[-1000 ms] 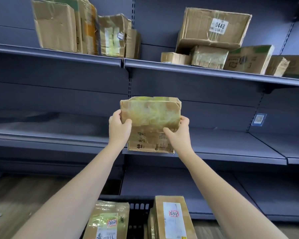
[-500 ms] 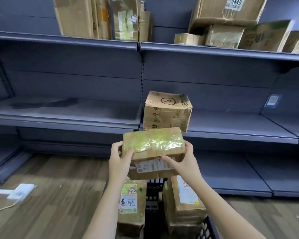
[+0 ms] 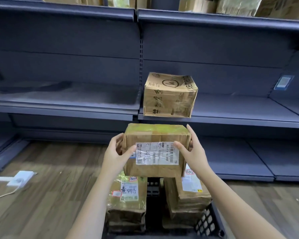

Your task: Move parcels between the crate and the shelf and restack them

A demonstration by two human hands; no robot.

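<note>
1. The parcel [image 3: 155,150] sits at centre frame, its long axis running left to right and its white label [image 3: 157,153] facing the camera.
2. The left hand [image 3: 114,156] and right hand [image 3: 193,152] grip its two ends, thumbs pressed on the front, fingers [image 3: 191,133] wrapped round the sides.
3. Just above, a box [image 3: 169,95] rests on the middle shelf [image 3: 240,118], overhanging its edge.
4. Below the parcel, a black crate [image 3: 207,221] at lower centre holds a taped packet [image 3: 127,200] and stacked cartons [image 3: 186,199].
5. A white power strip [image 3: 20,178] lies on the floor at lower left.
</note>
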